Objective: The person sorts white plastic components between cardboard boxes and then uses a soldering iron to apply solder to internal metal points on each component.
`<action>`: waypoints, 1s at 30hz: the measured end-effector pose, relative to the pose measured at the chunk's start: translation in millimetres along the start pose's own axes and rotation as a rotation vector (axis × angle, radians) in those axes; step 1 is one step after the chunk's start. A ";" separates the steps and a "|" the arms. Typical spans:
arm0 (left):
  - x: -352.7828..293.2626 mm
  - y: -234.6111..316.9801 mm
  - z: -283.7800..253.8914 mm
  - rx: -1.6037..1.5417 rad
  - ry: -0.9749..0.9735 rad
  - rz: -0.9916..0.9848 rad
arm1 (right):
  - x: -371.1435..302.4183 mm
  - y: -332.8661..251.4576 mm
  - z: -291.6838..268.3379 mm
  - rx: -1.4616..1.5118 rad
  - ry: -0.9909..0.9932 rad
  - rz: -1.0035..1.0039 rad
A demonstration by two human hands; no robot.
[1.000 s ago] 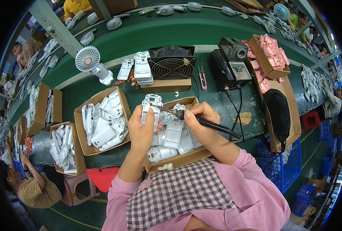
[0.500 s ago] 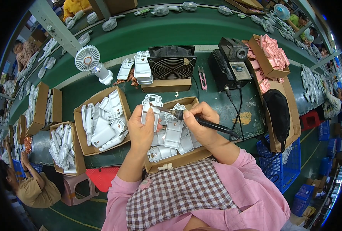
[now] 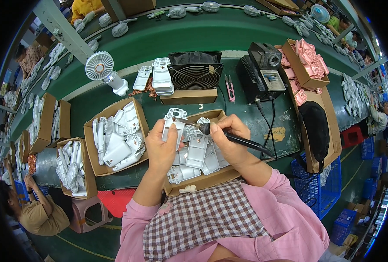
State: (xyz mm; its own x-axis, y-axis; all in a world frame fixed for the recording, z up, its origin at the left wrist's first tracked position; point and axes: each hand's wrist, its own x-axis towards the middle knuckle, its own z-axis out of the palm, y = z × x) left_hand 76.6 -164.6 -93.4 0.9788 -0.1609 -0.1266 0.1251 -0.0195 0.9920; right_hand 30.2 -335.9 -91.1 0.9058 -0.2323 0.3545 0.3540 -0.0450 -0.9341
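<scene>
My left hand point(image 3: 160, 146) is closed round a white plastic shell point(image 3: 175, 114), thumb on its face and its notched end pointing away from me. In my right hand point(image 3: 234, 139) is a soldering iron point(image 3: 247, 144) with a black handle, gripped like a pen. Its metal tip reaches left to the upper part of the shell, at a small copper-coloured spot; I cannot tell whether they touch. Below both hands stands a cardboard box point(image 3: 173, 190) with more white shells point(image 3: 197, 150) in it.
To the left are cardboard boxes point(image 3: 99, 171) of white parts and a small white fan point(image 3: 99, 67). Behind my hands are a black box fan point(image 3: 195, 76), pink-handled snips point(image 3: 230, 89) and a black soldering station point(image 3: 254, 74). Pink parts point(image 3: 309, 61) fill boxes at right.
My left hand and the shell have shifted slightly down and right. The iron stays at the shell. Fans on the far conveyor have slid left, and a co-worker's hands at lower left have moved.
</scene>
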 end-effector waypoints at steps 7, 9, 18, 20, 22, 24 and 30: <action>0.9 -0.4 2.0 0.009 0.006 0.006 | 1.1 -0.7 0.4 0.004 -0.002 0.009; 1.2 0.3 1.5 0.011 0.003 0.005 | 1.7 -1.1 1.6 0.004 0.000 0.020; 0.0 -6.8 -9.0 0.174 -0.035 0.063 | -4.1 5.1 -2.2 0.125 0.124 -0.063; -8.5 -2.0 -16.5 0.514 -0.063 0.312 | -4.6 9.8 -4.3 0.187 0.129 -0.048; -23.6 19.0 -26.2 0.562 -0.142 0.258 | -4.0 9.1 -6.2 0.164 0.133 -0.033; -29.3 25.2 -49.0 0.675 -0.070 0.459 | -3.2 3.8 -5.7 0.141 0.112 -0.022; -27.7 33.6 -149.5 1.478 0.032 0.339 | 0.5 3.5 -3.1 0.137 0.089 -0.009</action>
State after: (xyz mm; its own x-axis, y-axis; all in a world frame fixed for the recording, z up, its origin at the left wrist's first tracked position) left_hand 77.9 -13.3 -56.7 0.9326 -0.3402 0.1206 -0.3508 -0.9330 0.0807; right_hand 31.2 -339.2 -94.3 0.8803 -0.3181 0.3520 0.3960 0.0840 -0.9144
